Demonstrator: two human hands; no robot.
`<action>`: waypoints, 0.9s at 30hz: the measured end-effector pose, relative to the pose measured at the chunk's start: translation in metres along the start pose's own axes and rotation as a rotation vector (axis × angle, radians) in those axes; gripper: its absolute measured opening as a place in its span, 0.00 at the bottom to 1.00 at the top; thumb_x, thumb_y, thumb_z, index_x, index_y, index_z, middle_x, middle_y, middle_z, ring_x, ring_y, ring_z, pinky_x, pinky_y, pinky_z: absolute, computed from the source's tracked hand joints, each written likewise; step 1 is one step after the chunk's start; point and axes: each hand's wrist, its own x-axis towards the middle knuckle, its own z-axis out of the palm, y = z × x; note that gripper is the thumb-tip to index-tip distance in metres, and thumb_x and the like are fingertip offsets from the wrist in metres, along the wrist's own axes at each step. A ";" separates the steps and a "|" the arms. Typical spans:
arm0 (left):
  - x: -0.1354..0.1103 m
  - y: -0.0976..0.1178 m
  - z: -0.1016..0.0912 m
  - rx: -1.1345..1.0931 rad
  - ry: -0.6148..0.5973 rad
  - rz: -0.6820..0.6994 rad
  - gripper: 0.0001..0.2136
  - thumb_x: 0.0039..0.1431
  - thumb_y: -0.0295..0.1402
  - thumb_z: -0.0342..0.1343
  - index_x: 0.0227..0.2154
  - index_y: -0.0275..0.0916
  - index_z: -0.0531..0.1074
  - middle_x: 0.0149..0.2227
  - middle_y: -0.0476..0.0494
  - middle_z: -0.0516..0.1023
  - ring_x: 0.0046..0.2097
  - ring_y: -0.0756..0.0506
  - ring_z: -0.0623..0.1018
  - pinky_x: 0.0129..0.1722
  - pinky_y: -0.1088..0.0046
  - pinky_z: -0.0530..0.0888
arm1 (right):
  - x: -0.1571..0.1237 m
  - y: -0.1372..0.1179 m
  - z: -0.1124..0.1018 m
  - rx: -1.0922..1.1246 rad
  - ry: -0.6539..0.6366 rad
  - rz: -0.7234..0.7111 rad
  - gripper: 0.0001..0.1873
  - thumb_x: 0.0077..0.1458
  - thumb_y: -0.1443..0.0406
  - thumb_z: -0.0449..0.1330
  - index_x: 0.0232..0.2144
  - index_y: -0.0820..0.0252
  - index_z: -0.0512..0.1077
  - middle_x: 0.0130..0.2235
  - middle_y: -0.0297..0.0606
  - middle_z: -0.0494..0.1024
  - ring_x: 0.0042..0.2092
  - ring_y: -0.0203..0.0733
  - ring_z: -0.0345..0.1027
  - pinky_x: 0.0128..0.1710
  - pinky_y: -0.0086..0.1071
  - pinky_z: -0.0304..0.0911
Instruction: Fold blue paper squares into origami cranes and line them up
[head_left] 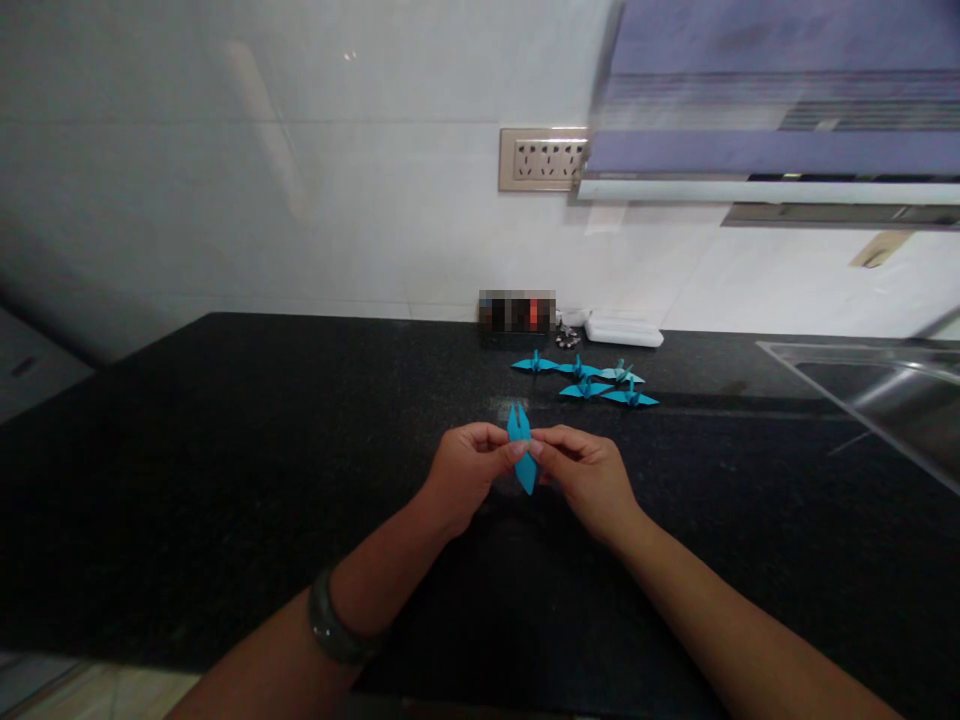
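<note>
Between my two hands is a folded blue origami paper (523, 462), long and narrow, with two slim points at its far end and one broader point towards me. My left hand (471, 465) pinches its left side, thumb on top. From the right, my right hand (586, 468) pinches the same paper, its thumb near the middle. The fingers under the paper are partly hidden. Beyond my hands, several finished origami cranes (586, 388) in blue and paler blue sit close together on the black countertop (300, 480).
At the wall stand a small blurred-out box (517, 315), a beaded item (568, 338) and a white packet (622, 330). A metal sink (885, 390) is set in at the right. A socket panel (544, 160) and a purple blind (750, 90) are above.
</note>
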 end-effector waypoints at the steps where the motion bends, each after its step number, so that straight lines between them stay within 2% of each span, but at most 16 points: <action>1: 0.000 0.000 0.000 0.002 0.002 0.009 0.09 0.41 0.32 0.63 0.21 0.32 0.70 0.21 0.49 0.74 0.23 0.54 0.71 0.26 0.78 0.66 | 0.000 0.000 0.000 0.008 -0.002 0.005 0.10 0.46 0.61 0.60 0.31 0.60 0.76 0.26 0.35 0.73 0.23 0.32 0.63 0.23 0.28 0.60; 7: 0.001 -0.002 0.001 0.019 0.018 0.034 0.08 0.42 0.31 0.62 0.21 0.32 0.70 0.21 0.49 0.74 0.24 0.53 0.71 0.26 0.77 0.67 | -0.001 0.001 0.002 0.038 -0.009 0.017 0.11 0.46 0.61 0.60 0.31 0.61 0.75 0.25 0.35 0.74 0.24 0.33 0.64 0.23 0.27 0.61; 10: 0.000 -0.002 0.002 0.019 0.022 0.043 0.07 0.41 0.31 0.62 0.22 0.32 0.71 0.22 0.48 0.74 0.25 0.53 0.72 0.27 0.77 0.68 | 0.000 0.004 0.003 -0.007 0.030 -0.042 0.09 0.46 0.62 0.60 0.30 0.60 0.75 0.27 0.36 0.74 0.27 0.35 0.66 0.25 0.28 0.62; 13: 0.000 -0.001 0.002 -0.007 -0.015 0.027 0.09 0.41 0.32 0.62 0.26 0.32 0.73 0.25 0.46 0.76 0.27 0.51 0.73 0.30 0.75 0.69 | 0.000 0.004 0.002 -0.059 0.061 -0.103 0.07 0.46 0.64 0.59 0.29 0.60 0.75 0.28 0.37 0.74 0.29 0.36 0.67 0.28 0.29 0.63; 16: 0.000 -0.001 0.001 -0.009 -0.047 -0.007 0.11 0.43 0.35 0.61 0.29 0.32 0.75 0.26 0.45 0.77 0.29 0.50 0.74 0.32 0.73 0.70 | 0.000 0.003 0.002 -0.075 0.059 -0.108 0.07 0.46 0.64 0.59 0.29 0.59 0.75 0.28 0.37 0.74 0.29 0.36 0.66 0.28 0.30 0.63; 21: 0.001 -0.001 -0.001 0.052 -0.041 -0.001 0.10 0.42 0.35 0.62 0.26 0.32 0.75 0.26 0.44 0.77 0.28 0.50 0.73 0.32 0.72 0.70 | -0.001 0.001 0.000 -0.100 0.044 -0.139 0.06 0.45 0.64 0.60 0.28 0.58 0.75 0.27 0.36 0.72 0.28 0.36 0.65 0.26 0.29 0.61; 27: 0.000 0.001 -0.001 0.197 -0.052 0.094 0.08 0.45 0.34 0.59 0.24 0.33 0.76 0.24 0.46 0.76 0.27 0.50 0.72 0.29 0.75 0.69 | 0.000 -0.004 -0.001 0.105 -0.049 0.048 0.08 0.44 0.63 0.61 0.28 0.60 0.74 0.24 0.32 0.71 0.24 0.32 0.62 0.24 0.27 0.58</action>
